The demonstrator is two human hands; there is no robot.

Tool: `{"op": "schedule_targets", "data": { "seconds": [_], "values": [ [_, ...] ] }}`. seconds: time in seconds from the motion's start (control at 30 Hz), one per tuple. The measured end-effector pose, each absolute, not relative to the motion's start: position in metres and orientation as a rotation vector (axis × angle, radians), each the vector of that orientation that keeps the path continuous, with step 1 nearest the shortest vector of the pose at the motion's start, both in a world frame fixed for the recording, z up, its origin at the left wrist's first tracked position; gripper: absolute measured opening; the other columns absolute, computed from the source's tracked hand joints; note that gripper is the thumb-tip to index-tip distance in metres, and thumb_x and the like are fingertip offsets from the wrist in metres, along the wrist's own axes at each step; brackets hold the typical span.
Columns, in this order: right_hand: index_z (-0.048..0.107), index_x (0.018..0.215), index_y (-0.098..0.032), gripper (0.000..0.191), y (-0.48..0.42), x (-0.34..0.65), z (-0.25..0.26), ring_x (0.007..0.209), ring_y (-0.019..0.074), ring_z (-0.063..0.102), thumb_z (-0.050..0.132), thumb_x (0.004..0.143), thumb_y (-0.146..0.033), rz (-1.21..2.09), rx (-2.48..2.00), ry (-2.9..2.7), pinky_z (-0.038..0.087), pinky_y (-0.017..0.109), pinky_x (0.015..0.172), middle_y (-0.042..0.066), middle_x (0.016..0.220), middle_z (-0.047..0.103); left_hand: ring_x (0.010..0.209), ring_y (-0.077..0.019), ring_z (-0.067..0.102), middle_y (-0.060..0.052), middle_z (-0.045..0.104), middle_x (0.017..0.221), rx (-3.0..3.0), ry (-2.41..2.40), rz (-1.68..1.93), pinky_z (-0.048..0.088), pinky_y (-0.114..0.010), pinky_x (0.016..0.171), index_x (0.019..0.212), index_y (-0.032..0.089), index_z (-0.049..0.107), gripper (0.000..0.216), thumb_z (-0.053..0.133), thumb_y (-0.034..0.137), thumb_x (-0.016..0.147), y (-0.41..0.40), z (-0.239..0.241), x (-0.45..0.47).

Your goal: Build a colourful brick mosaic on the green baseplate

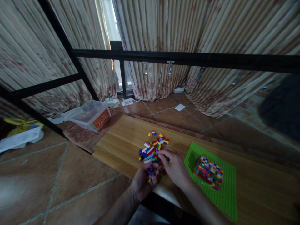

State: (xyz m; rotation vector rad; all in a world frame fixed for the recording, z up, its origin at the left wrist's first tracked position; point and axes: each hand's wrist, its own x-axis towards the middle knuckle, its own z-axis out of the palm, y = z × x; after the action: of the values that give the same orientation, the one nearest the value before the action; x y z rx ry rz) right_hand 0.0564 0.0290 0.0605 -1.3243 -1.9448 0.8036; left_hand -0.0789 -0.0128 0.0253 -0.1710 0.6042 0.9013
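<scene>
My left hand (142, 182) is cupped at the near edge of the table, with several small toy bricks (150, 172), many of them purple, in its curled fingers. Just beyond it, a loose pile of coloured bricks (150, 150) is spread over the wood. My right hand (174, 164) reaches into the pile's right side, thumb and forefinger pinched together; whatever is between them is too small to make out. To the right lies a green studded baseplate (228, 181), bearing a thick block of multicoloured bricks (209, 170) built up in layers.
The wooden table (117, 137) stands on a tiled floor (30, 181). Behind its left end sits a clear plastic box (86, 114) with an orange label. A black metal frame (150, 55) crosses in front of striped curtains (159, 28). A dark rounded shape (281, 106) is at far right.
</scene>
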Motion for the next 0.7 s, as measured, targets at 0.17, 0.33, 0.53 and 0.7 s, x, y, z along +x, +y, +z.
{"op": "schedule_targets", "data": {
  "seconds": [0.17, 0.33, 0.53, 0.7],
  "values": [
    [0.068, 0.091, -0.025, 0.017, 0.057, 0.06, 0.032, 0.092, 0.019, 0.055, 0.054, 0.083, -0.021, 0.493, -1.462, -2.12, 0.043, 0.03, 0.082, 0.004, 0.094, 0.062, 0.054, -0.007, 0.053, -0.005, 0.059, 0.072, -0.159, 0.6, 0.921, 0.042, -0.014, 0.043, 0.076, 0.01, 0.059, 0.02, 0.052, 0.027, 0.083, -0.014, 0.025, -0.079],
    [0.068, 0.088, -0.024, 0.019, 0.062, 0.071, 0.018, 0.092, 0.0196, 0.052, 0.051, 0.083, -0.018, 0.343, -1.53, -2.146, 0.042, 0.032, 0.083, 0.004, 0.093, 0.06, 0.052, -0.006, 0.051, -0.004, 0.056, 0.069, -0.134, 0.632, 0.9, 0.039, -0.012, 0.041, 0.08, 0.011, 0.059, 0.018, 0.053, 0.027, 0.083, -0.015, 0.023, -0.08],
    [0.069, 0.087, -0.026, 0.02, 0.067, 0.069, 0.02, 0.097, 0.0198, 0.048, 0.051, 0.083, -0.016, 0.345, -1.455, -2.176, 0.041, 0.032, 0.085, 0.004, 0.101, 0.057, 0.051, -0.0057, 0.049, -0.004, 0.056, 0.068, -0.074, 0.646, 0.914, 0.035, -0.012, 0.039, 0.079, 0.01, 0.059, 0.02, 0.052, 0.028, 0.083, -0.014, 0.018, -0.077],
    [0.069, 0.086, -0.027, 0.02, 0.071, 0.058, 0.018, 0.099, 0.0199, 0.047, 0.056, 0.078, -0.013, 0.367, -1.383, -2.272, 0.04, 0.032, 0.087, 0.003, 0.104, 0.056, 0.049, -0.0052, 0.048, -0.003, 0.056, 0.068, -0.051, 0.653, 0.894, 0.035, -0.013, 0.039, 0.079, 0.01, 0.059, 0.021, 0.053, 0.029, 0.083, -0.016, 0.016, -0.078]
  ]
}}
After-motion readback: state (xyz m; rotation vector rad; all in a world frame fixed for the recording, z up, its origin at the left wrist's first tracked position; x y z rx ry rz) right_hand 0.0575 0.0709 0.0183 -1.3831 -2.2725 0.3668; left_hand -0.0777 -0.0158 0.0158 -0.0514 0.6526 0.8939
